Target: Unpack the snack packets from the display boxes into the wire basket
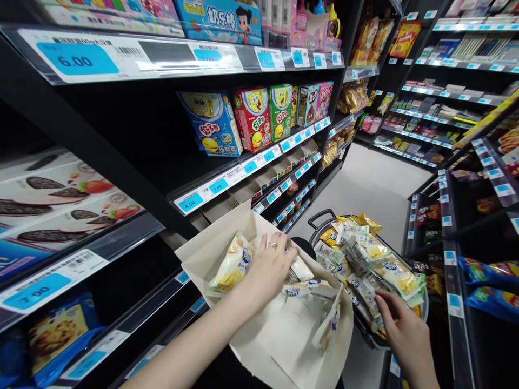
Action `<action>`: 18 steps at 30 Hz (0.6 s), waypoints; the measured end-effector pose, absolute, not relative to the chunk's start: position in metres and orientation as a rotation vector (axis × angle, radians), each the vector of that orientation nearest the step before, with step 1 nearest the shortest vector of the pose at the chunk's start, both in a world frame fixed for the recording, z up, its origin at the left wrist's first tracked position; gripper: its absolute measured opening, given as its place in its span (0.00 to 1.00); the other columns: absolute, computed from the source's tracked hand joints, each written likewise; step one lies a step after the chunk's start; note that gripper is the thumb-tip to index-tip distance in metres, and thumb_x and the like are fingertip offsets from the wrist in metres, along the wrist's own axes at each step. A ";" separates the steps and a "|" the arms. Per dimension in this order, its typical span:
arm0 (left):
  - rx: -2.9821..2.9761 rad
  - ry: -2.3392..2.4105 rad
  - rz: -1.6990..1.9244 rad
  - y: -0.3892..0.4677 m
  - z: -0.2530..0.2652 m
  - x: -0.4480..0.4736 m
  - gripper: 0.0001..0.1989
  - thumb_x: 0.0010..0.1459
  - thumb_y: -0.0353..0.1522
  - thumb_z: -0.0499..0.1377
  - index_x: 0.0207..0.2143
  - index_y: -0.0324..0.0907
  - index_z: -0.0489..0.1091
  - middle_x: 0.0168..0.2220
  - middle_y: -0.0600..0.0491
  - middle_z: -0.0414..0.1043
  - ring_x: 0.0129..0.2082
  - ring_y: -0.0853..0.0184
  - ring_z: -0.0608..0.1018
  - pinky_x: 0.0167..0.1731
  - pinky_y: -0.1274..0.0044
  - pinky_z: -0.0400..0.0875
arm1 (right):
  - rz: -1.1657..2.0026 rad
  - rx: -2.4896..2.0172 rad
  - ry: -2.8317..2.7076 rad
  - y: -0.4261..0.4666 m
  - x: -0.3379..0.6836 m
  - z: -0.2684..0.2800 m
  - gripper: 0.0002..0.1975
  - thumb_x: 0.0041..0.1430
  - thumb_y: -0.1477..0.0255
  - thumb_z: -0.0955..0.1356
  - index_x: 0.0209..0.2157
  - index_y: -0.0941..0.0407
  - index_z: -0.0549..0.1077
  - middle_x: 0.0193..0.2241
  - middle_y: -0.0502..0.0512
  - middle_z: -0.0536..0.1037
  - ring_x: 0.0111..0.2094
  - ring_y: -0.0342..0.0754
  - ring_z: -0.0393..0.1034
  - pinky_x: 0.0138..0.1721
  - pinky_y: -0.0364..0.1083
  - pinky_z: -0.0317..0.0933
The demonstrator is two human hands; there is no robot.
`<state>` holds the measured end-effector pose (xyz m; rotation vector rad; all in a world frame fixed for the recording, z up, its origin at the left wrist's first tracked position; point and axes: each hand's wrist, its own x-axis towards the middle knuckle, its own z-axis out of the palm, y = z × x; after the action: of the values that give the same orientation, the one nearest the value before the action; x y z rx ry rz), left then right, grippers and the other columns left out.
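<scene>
A white cardboard box (300, 346) stands tilted and open in front of me, with several cream and yellow snack packets inside. My left hand (273, 265), with a ring on one finger, reaches into it; its bent fingers close over a snack packet (300, 270) that they partly hide. Another snack packet (235, 262) leans against the box's left wall. To the right, a black basket (320, 216) is heaped with similar packets. My right hand (407, 329) is at its near side, thumb and fingers closed on a silvery snack packet (367, 294); some fingers are hidden.
At left, a black shelf carries cartoon biscuit boxes (253, 119), cookie cartons (60, 200) and blue price labels (219, 186). A second shelf (450, 259) with bagged snacks borders the right side. Between them runs a grey floor aisle (365, 173) towards more shelves at the back.
</scene>
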<state>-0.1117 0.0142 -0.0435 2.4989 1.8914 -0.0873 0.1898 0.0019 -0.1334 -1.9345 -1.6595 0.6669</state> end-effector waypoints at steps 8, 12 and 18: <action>2.483 1.614 -0.107 -0.004 -0.018 -0.118 0.07 0.55 0.26 0.58 0.26 0.39 0.74 0.32 0.48 0.73 0.37 0.58 0.75 0.45 0.64 0.69 | 0.846 -1.799 -1.573 -0.010 0.184 -0.124 0.22 0.53 0.48 0.66 0.35 0.51 0.79 0.35 0.53 0.83 0.35 0.51 0.78 0.36 0.44 0.69; 2.336 1.751 0.208 -0.023 -0.001 -0.140 0.15 0.62 0.31 0.53 0.23 0.41 0.71 0.27 0.53 0.70 0.31 0.65 0.74 0.33 0.73 0.69 | 0.918 -1.617 -1.481 -0.025 0.163 -0.109 0.17 0.57 0.54 0.67 0.36 0.52 0.79 0.35 0.53 0.82 0.35 0.49 0.78 0.39 0.42 0.69; 1.739 2.111 1.283 -0.070 -0.008 -0.149 0.13 0.56 0.36 0.61 0.20 0.43 0.69 0.28 0.55 0.71 0.27 0.68 0.74 0.27 0.78 0.68 | 0.545 -1.207 -1.528 -0.057 0.118 -0.062 0.05 0.61 0.70 0.69 0.38 0.48 0.77 0.29 0.48 0.80 0.31 0.44 0.75 0.35 0.41 0.67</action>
<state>-0.1490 -0.0697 -0.0079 1.7388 2.1109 1.2834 0.1178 -0.0574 -0.0620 -1.2070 -1.5277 0.5450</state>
